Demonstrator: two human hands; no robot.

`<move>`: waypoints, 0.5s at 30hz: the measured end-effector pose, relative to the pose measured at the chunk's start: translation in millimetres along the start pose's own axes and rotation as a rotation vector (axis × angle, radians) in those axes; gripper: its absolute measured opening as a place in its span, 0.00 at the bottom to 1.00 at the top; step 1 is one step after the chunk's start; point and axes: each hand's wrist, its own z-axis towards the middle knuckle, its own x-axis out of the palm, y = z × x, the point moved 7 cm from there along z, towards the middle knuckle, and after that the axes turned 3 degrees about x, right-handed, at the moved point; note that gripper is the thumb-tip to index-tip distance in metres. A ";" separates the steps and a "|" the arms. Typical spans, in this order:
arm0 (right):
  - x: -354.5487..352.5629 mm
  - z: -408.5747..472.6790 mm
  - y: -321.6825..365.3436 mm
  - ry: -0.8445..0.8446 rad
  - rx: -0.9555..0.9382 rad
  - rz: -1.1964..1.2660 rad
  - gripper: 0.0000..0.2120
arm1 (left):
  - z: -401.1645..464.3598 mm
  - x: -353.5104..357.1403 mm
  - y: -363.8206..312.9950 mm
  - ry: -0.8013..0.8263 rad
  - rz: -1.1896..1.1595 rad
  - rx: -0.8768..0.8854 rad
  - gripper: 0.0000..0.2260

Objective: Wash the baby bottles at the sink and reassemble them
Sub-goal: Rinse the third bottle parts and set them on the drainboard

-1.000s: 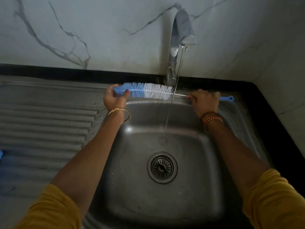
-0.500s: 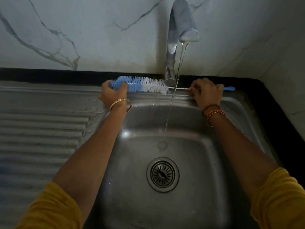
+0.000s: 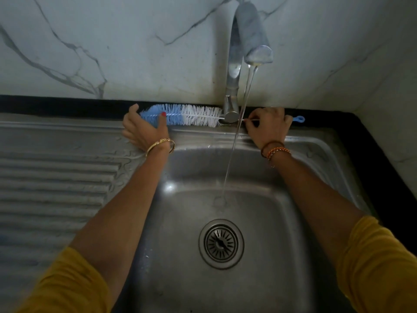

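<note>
While both hands (image 3: 144,129) (image 3: 268,127) grip the brush (image 3: 191,115) behind the tap (image 3: 232,86) (water running), it could slip sinkward.

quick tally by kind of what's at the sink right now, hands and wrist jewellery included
bottle brush: 1
tap: 1
sink: 1
drain strainer: 1
hands: 2, left hand on the bristle end, right hand on the wire handle
gold bangle: 1
thread bracelets: a stack on the right wrist, number unclear, counted as 1
baby bottles: 0 in view
Total: 8
</note>
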 end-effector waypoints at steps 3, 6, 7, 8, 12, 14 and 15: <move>-2.7 -6.9 2.6 0.017 -0.009 -0.014 0.14 | -9.0 -4.5 -6.7 -0.013 -0.057 0.038 0.30; -7.2 -12.9 5.1 0.038 -0.009 0.012 0.18 | -21.4 -10.8 -15.1 -0.047 -0.183 0.029 0.33; -8.8 -14.5 5.9 0.039 -0.014 0.021 0.19 | -26.0 -12.3 -18.8 -0.055 -0.218 0.032 0.33; -11.0 -16.3 7.1 0.042 -0.022 0.026 0.19 | -31.1 -13.8 -22.7 -0.054 -0.248 0.038 0.32; -15.7 -27.5 16.0 0.069 -0.064 0.004 0.19 | -55.8 -17.3 -36.6 -0.014 -0.315 0.088 0.26; -15.4 -35.1 23.3 0.088 -0.108 -0.023 0.19 | -67.0 -15.9 -39.5 0.021 -0.334 0.073 0.24; -15.8 -39.2 26.8 0.094 -0.134 -0.040 0.19 | -72.4 -15.5 -39.8 0.040 -0.360 0.042 0.23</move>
